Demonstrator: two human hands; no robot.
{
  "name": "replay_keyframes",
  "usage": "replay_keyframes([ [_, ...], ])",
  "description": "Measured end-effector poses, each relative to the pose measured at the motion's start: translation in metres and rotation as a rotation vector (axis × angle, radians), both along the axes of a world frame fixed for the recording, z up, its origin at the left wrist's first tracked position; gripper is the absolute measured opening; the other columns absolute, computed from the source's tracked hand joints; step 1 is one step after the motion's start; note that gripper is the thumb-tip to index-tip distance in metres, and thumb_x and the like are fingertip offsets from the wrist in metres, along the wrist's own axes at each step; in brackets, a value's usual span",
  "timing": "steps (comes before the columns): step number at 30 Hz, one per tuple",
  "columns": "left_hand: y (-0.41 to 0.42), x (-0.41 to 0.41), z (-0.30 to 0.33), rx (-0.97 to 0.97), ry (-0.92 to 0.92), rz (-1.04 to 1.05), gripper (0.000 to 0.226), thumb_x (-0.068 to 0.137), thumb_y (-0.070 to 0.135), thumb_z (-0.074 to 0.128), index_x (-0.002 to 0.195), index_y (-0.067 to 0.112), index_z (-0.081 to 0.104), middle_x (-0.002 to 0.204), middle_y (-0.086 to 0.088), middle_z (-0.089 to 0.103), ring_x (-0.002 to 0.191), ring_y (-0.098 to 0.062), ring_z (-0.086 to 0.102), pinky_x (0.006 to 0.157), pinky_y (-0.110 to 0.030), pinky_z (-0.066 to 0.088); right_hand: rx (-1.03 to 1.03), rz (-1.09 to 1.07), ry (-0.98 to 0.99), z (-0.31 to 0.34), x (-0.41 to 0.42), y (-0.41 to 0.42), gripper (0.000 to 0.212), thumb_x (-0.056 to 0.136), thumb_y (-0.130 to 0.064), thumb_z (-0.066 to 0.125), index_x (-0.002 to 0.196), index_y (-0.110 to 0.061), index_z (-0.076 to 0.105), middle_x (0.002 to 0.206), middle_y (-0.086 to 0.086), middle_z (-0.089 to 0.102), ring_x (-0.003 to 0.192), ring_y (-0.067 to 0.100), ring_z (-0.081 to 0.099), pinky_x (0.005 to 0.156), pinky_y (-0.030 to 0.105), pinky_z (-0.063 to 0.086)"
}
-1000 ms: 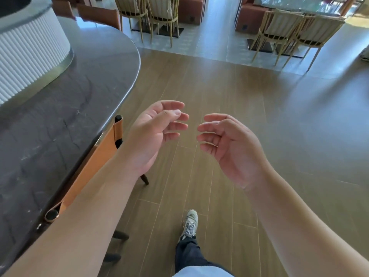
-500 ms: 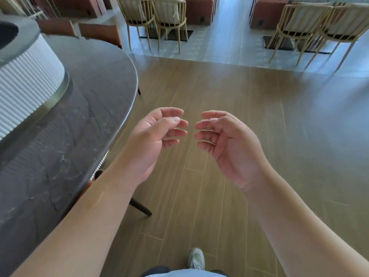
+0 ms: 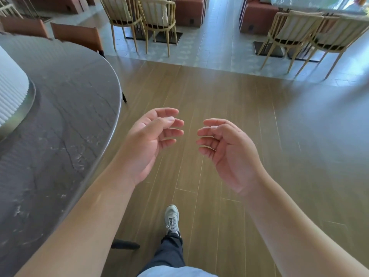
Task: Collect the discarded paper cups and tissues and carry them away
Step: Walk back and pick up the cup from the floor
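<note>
Head view: since a second ago the dark worktop point(image 3: 60, 120) has been passed further along, both hands point(image 3: 147, 144) point(image 3: 229, 154) empty with fingers loosely curled, and no cups or tissues are seen.

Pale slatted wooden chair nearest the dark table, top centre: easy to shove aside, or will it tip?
The pale slatted wooden chair has thin legs and an open back, so it is probably light. On the tiled floor it likely slides; pushed high, it may tip.
</note>
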State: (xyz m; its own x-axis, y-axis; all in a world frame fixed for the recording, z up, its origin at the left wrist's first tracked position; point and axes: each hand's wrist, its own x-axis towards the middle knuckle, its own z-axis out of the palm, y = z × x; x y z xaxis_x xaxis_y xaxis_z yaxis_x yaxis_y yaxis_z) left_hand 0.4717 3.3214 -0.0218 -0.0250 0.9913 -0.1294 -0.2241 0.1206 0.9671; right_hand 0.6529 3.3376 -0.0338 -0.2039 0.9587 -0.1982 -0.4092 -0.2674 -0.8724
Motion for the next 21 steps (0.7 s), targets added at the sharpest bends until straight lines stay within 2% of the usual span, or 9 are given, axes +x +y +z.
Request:
replay_keyframes([
  [3,0.064,-0.016,-0.006,-0.001,-0.020,-0.027,0.026,0.090,0.024,0.058,0.114,0.018,0.066,0.098,-0.002,0.074,0.090,-0.016,0.068,0.085,-0.034,0.049,-0.007,-0.020,-0.017,-0.003,-0.017,0.058,0.024,0.076,-0.013,0.055,0.096,-0.011,0.068,0.085,0.009,0.070,0.070,0.020,0.064,0.065,0.030,0.050],
  [7,0.144,-0.042,-0.003,-0.019,-0.025,-0.048,0.019,0.103,0.012,0.050,0.114,0.017,0.065,0.096,-0.001,0.074,0.088,-0.016,0.068,0.084,-0.035,0.048,0.005,-0.042,-0.033,0.013,-0.035,0.134,0.027,0.075,-0.013,0.055,0.099,-0.010,0.066,0.084,0.009,0.070,0.069,0.020,0.064,0.063,0.029,0.051],
  [10,0.209,-0.062,0.009,0.012,-0.035,-0.082,0.019,0.101,0.013,0.052,0.113,0.017,0.065,0.095,-0.001,0.074,0.087,-0.015,0.068,0.082,-0.033,0.049,0.042,-0.070,-0.021,0.026,-0.049,0.193,0.026,0.075,-0.013,0.055,0.098,-0.011,0.067,0.083,0.009,0.070,0.070,0.020,0.065,0.063,0.029,0.051],
  [14,0.271,-0.082,0.018,0.024,-0.036,-0.073,0.026,0.086,0.023,0.058,0.111,0.019,0.066,0.095,0.000,0.074,0.085,-0.015,0.069,0.078,-0.030,0.050,0.048,-0.069,-0.031,0.027,-0.073,0.254,0.024,0.076,-0.013,0.053,0.096,-0.011,0.067,0.082,0.009,0.070,0.069,0.020,0.064,0.064,0.029,0.051],
  [19,0.325,-0.107,0.010,0.011,-0.001,-0.058,0.017,0.101,0.015,0.054,0.112,0.019,0.066,0.098,-0.002,0.074,0.088,-0.015,0.068,0.086,-0.037,0.047,0.033,-0.031,0.013,0.022,-0.102,0.319,0.025,0.075,-0.012,0.055,0.097,-0.011,0.067,0.084,0.010,0.070,0.070,0.021,0.064,0.065,0.031,0.050],
  [21,0.351,-0.116,0.007,0.016,0.008,-0.049,0.018,0.096,0.019,0.057,0.112,0.019,0.067,0.099,-0.002,0.074,0.088,-0.015,0.068,0.087,-0.037,0.048,0.031,-0.019,0.012,0.020,-0.110,0.348,0.025,0.075,-0.013,0.056,0.097,-0.011,0.068,0.083,0.010,0.070,0.069,0.021,0.064,0.065,0.031,0.049],
])
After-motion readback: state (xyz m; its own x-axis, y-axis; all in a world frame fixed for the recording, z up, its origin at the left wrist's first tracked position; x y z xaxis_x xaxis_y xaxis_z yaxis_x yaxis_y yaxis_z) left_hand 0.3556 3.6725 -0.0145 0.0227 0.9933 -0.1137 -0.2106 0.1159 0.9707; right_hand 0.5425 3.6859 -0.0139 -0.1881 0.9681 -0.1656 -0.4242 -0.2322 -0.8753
